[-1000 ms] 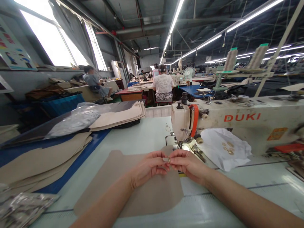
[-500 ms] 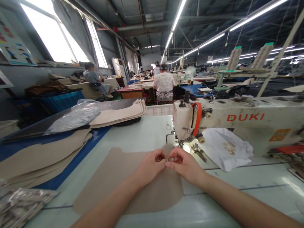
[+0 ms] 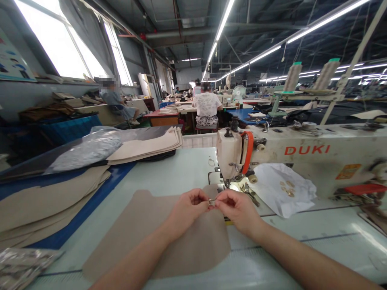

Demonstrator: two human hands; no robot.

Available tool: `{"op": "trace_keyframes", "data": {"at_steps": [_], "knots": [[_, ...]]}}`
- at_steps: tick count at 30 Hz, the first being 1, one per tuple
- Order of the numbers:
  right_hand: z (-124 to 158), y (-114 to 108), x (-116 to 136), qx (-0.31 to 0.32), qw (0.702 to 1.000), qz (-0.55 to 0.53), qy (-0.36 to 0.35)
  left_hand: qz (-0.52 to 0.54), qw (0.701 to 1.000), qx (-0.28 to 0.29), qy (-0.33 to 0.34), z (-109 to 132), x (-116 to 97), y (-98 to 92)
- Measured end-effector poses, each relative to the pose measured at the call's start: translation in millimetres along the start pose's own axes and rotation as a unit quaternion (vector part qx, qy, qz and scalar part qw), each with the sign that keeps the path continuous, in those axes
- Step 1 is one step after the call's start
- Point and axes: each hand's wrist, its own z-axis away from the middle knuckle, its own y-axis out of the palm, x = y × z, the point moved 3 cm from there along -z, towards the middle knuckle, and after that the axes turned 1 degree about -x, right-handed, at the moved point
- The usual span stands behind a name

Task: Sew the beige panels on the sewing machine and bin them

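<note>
Both my hands meet over a flat taupe fabric panel on the pale green sewing table. Between them is a small metal piece, thin and shiny, its exact kind too small to make out. My left hand pinches its left end with thumb and bent fingers. On the other side, my right hand pinches its right end. Just behind the hands stands a white sewing machine with a lit needle area. The panel's upper right corner lies close to the needle, partly hidden by my fingers.
Right of the needle, a white sheet bears several gold-coloured pieces. Stacked beige panels and a clear plastic bag lie on the left. Another plastic bag sits lower left. A co-worker sits ahead, facing away.
The view has shifted slightly right. My hands have drawn a little apart and turned the small metal piece, so more of it shows between the fingertips.
</note>
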Motion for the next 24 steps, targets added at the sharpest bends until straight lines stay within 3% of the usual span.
{"op": "trace_keyframes", "data": {"at_steps": [7,14,24], "knots": [[-1,-1,-2,-0.023,0.998,0.039,-0.040,0.109,0.993,0.019,-0.045,2,-3,5.3],[4,-1,7,-0.021,0.996,0.061,-0.066,0.016,0.998,-0.018,0.062,8,-1,6.6],[5,0,3,0.027,0.997,-0.070,0.010,-0.069,0.985,-0.049,0.150,15,-7,3.1]]}}
